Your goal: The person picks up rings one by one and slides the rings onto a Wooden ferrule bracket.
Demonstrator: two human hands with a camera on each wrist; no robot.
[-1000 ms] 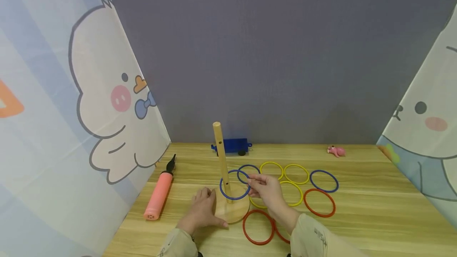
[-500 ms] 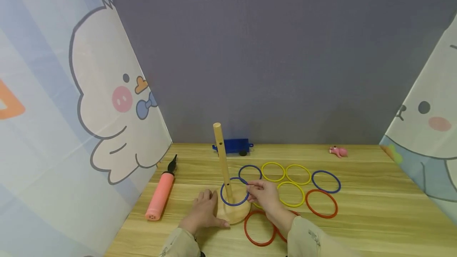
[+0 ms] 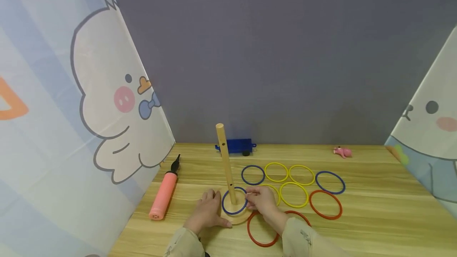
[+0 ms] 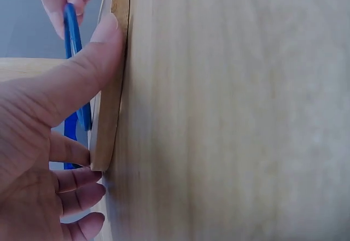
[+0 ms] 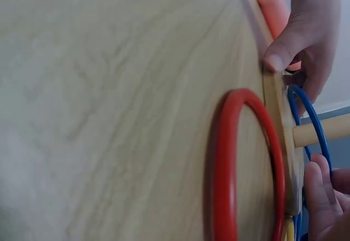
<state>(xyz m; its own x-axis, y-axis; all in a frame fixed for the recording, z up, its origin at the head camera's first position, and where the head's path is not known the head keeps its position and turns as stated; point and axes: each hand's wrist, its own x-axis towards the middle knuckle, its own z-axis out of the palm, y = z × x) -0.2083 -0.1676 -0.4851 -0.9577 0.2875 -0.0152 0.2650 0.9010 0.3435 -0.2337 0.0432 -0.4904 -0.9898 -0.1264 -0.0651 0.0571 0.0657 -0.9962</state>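
The right hand (image 3: 262,201) is pinching a blue ring (image 3: 233,213) at two o'clock; it is circling the post (image 3: 227,162) low down. The left hand (image 3: 206,211) is gripping the base (image 3: 240,219) around nine. One ring seems nearly placed; loose rings (image 3: 294,207) are lying from one to five.

No words, numbers or brand could be made out in any view. Dark, letter-like marks (image 3: 306,236) stood on the beige right sleeve (image 3: 301,247) and fainter ones on the left sleeve (image 3: 185,244), all illegible.
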